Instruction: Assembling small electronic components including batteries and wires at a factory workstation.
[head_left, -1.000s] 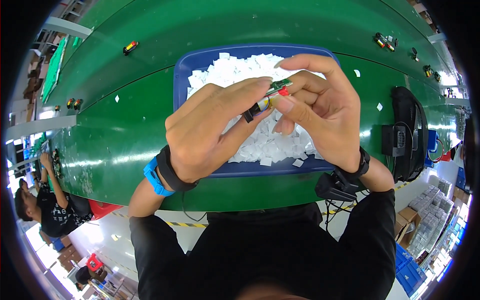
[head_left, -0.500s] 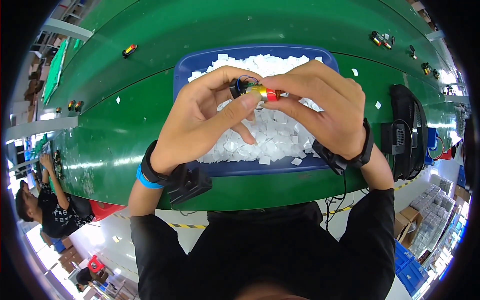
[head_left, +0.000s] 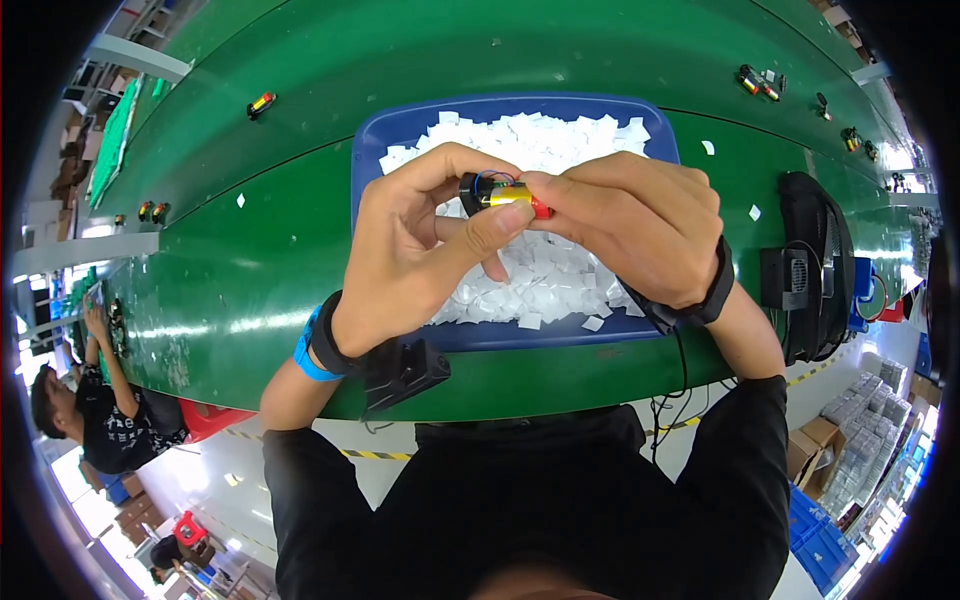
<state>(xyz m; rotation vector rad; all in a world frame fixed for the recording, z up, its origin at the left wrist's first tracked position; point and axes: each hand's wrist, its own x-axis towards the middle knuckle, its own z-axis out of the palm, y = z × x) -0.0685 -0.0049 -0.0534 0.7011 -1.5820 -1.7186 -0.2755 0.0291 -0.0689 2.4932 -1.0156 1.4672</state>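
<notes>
Over the tray, both my hands hold one small battery assembly (head_left: 507, 197). It has a yellow and red cylindrical cell, a round black end piece on its left, thin blue and red wires and a bit of green board on top. My left hand (head_left: 415, 240) grips it with the thumb along the cell and the fingers behind. The thumb and forefinger of my right hand (head_left: 635, 225) pinch its red end, which they partly hide. Under the hands lies a heap of small white paper-like squares (head_left: 540, 285) in a blue tray (head_left: 366, 160).
Similar battery assemblies lie on the green table (head_left: 250, 250), one (head_left: 262, 105) at the far left and several at the far right. A black mesh bag (head_left: 815, 265) and a black box (head_left: 784, 278) stand on the right. Another person (head_left: 100, 415) sits at the left.
My left hand has shifted slightly right and down, and my right hand has come in closer, covering more of the cell's red end. Both still hold the battery assembly.
</notes>
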